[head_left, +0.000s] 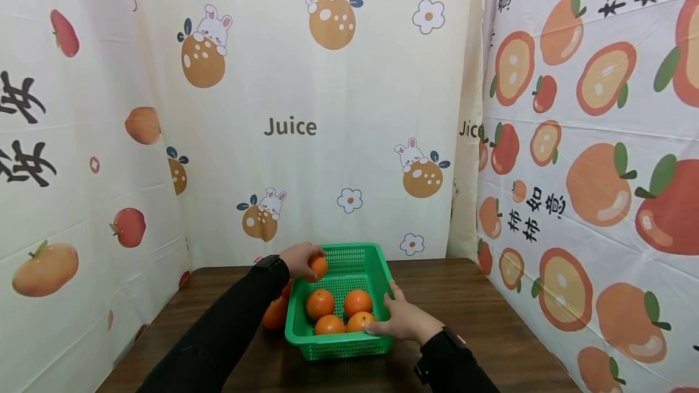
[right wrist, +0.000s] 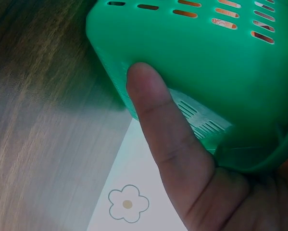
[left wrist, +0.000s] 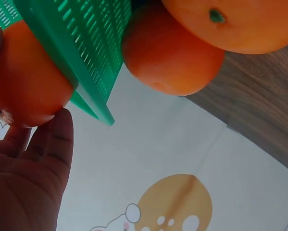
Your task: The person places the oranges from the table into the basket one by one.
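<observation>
My left hand (head_left: 298,261) holds an orange (head_left: 318,266) over the far left side of a green plastic basket (head_left: 345,279). In the left wrist view the fingers touch that orange (left wrist: 31,79), close by the basket rim. Several oranges (head_left: 320,304) lie inside the near half of the basket. My right hand (head_left: 403,319) grips the basket's near right corner, thumb over the rim. One finger (right wrist: 156,110) lies along the outer wall in the right wrist view.
More oranges (head_left: 275,313) sit on the brown wooden table (head_left: 437,287), against the basket's left outer side. Fruit-printed cloth (head_left: 371,108) hangs behind the table and along both sides.
</observation>
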The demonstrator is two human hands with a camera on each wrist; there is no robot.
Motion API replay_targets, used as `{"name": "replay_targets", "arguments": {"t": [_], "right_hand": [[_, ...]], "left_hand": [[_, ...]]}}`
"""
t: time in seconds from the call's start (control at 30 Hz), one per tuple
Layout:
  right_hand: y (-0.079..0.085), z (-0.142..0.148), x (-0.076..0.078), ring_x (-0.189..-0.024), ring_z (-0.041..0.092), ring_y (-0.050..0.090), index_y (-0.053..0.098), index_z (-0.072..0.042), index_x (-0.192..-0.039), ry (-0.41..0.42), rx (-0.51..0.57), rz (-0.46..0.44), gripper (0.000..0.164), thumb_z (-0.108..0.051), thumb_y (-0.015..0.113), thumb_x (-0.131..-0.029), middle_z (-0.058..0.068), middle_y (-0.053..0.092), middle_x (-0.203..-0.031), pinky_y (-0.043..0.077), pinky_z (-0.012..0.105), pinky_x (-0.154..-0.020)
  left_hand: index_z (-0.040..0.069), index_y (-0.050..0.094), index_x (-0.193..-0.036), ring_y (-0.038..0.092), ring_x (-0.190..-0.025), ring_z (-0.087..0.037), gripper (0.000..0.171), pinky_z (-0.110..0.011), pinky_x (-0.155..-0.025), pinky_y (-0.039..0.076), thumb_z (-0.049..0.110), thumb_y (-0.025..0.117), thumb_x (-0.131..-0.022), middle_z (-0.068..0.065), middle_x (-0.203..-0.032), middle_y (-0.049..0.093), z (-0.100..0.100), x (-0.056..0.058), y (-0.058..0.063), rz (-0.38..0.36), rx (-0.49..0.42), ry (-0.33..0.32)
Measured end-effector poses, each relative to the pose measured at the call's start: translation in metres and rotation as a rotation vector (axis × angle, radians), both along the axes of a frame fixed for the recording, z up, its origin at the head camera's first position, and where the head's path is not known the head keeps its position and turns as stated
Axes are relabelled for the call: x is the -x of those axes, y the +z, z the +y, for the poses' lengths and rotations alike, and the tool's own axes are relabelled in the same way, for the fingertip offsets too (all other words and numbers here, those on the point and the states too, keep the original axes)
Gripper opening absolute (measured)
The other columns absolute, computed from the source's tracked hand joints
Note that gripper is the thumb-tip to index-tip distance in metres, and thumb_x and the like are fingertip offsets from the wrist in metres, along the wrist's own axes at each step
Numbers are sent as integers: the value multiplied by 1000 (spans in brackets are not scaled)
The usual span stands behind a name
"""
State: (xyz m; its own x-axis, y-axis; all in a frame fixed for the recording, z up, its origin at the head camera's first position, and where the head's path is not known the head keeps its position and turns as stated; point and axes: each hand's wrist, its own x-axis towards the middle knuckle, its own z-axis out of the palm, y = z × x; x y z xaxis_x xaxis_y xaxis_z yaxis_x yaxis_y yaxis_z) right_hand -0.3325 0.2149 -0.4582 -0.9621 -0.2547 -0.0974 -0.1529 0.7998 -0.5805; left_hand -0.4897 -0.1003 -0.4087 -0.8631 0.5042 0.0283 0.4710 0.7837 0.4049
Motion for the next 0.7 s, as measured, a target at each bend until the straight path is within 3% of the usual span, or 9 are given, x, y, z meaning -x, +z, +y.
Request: {"name": "replay_targets", "arguments": {"t": [0.23,0.7], "right_hand": [[1,-1,-1,-142,48,51,39,1,-163,1,-8,6,106,-64,79,-89,16,-1,-180,47,68,-111],[2,0,-2,-144,49,49,39,2,-163,2,-4,2,106,-64,79,-89,16,-1,-180,46,68,-113]], "left_hand": [[17,67,-140,60,-104,-24,61,-48,-101,56,19,91,-83,-6,-129,65,0,1,-1,-8,12,10],[10,66,-142,60,-103,-24,64,-50,-102,55,19,91,-84,-8,-130,68,5,0,-6,-10,18,13]]}}
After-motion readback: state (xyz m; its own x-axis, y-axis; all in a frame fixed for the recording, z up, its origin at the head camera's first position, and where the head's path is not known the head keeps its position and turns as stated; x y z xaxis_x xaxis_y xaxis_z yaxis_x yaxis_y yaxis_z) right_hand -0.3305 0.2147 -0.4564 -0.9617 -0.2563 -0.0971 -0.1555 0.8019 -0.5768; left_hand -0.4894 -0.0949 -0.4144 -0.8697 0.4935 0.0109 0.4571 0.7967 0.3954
